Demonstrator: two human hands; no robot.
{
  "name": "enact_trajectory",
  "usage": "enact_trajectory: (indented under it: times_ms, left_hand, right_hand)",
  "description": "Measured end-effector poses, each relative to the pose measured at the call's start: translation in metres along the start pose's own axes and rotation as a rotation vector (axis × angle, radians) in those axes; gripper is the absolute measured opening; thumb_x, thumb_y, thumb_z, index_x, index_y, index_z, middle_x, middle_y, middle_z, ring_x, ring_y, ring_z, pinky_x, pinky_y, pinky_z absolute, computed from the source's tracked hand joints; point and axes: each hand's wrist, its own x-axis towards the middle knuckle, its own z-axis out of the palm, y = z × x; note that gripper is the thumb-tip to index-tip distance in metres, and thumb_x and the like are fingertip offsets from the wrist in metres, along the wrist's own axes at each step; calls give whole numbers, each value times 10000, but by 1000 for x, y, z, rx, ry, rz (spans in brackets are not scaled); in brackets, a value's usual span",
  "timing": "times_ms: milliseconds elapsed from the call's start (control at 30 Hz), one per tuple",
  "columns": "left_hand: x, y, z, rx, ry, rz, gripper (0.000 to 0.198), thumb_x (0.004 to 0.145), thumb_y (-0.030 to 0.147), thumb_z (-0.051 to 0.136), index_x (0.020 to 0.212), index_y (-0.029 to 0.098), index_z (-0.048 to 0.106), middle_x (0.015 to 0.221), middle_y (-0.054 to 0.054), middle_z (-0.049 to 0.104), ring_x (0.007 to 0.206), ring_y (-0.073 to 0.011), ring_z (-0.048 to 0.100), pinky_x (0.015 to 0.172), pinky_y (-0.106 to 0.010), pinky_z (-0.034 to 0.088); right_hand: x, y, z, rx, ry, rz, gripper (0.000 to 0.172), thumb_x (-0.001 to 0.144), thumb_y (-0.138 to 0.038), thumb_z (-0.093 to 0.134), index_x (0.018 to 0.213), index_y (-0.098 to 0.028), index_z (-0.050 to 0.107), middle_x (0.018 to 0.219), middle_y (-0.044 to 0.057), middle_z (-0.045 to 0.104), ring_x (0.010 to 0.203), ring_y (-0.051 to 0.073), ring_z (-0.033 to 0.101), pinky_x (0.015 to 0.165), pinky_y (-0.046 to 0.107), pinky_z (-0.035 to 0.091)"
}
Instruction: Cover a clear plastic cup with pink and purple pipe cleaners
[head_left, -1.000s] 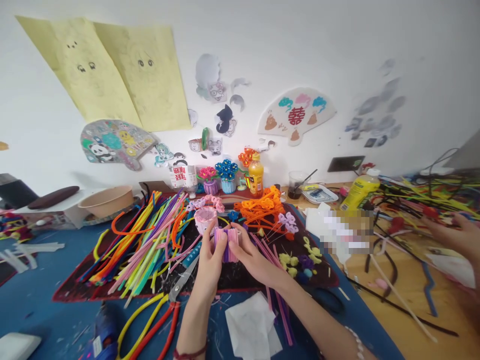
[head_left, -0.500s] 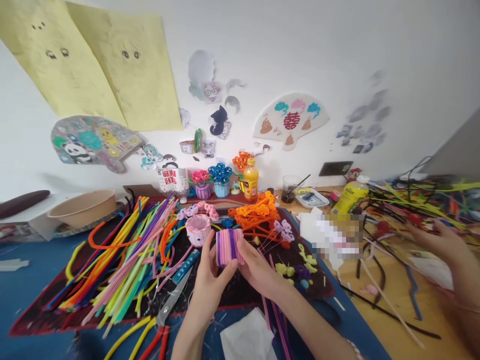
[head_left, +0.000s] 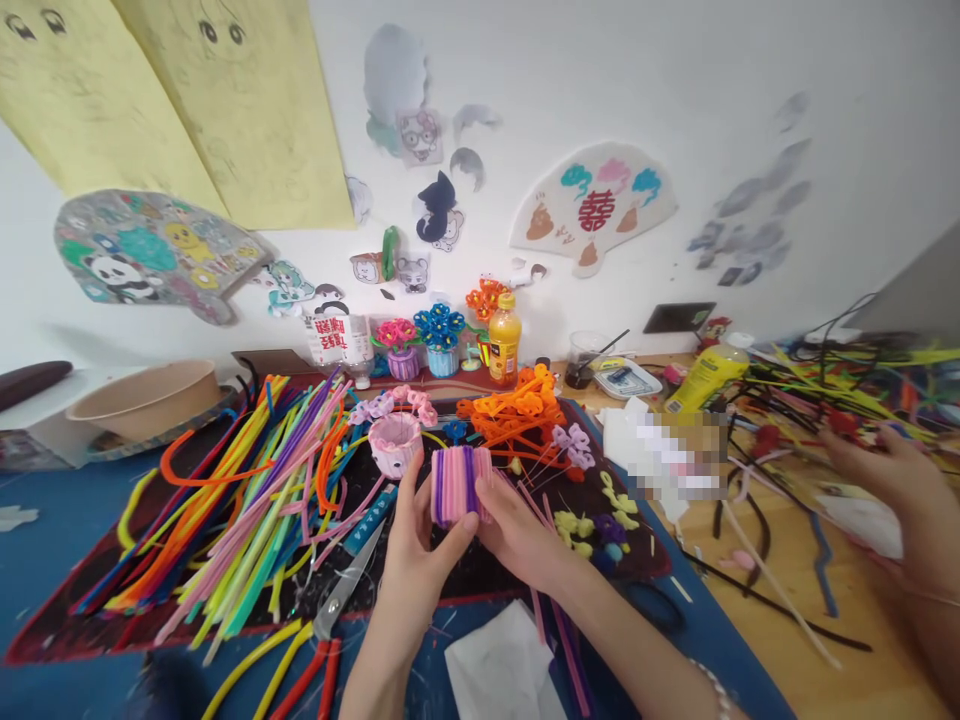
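A small pot covered in pink and purple pipe cleaner stripes is held up over the dark mat. My left hand grips its left and lower side, thumb across the front. On the other side my right hand closes its fingers on the pot's right edge. Just behind stands a pale pink pipe cleaner pot with a small dark dot on its side. To the left of my left hand lie scissors with red handles, beside a teal-handled tool.
A heap of coloured pipe cleaners covers the mat's left. Orange pipe cleaner flowers lie behind my hands. An orange drink bottle stands at the back. White tissue lies in front. Another person's hand is at the right.
The striped pot has turned slightly in my hands, so its purple bands sit differently. My view has shifted a little; the other person's hand remains at the right.
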Motion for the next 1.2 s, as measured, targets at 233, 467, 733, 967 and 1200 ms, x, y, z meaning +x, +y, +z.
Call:
enact_trajectory:
  times_ms: [233,467,733,967,1200]
  left_hand:
    - [-4,3,2,36,16,-7,799,781,388,739,1462,325,327,1462,-75,508,1353,-259,465,1142,-411,368]
    - [-2,12,1,174,148,134,571,848,402,658,1371,334,437,1388,-70,566,1282,-249,532,1058,-415,442]
    - [-3,26,-8,921,214,757,164,856,164,652,1001,239,663,1199,-64,628,1132,-214,553,988,-388,419]
    - [-7,30,-6,1001,235,817,185,826,129,683,983,224,663,1208,-93,602,1120,-245,531,966,-421,411]
    - [-9,32,-4,1013,261,854,204,818,108,680,975,237,665,1190,-91,598,1080,-257,539,938,-443,400]
  right_hand:
    - [-3,-3,0,-179,67,-19,443,802,-420,747,1178,-262,573,1188,47,652,1133,227,608,1034,402,425]
    - [-9,-8,7,-420,-31,-85,637,790,-337,770,1313,-321,405,1205,27,575,1072,188,589,949,346,468]
    - [-8,-5,-2,-669,46,-171,763,750,-297,793,1367,-337,347,1133,28,496,870,156,583,772,299,501]
    - [-6,-7,-7,-750,99,-238,821,702,-313,825,1383,-293,366,1171,56,527,1012,209,569,887,345,475]
    - [-6,-10,-7,-770,106,-275,779,730,-300,802,1384,-310,379,1164,47,510,1014,207,561,878,346,465]
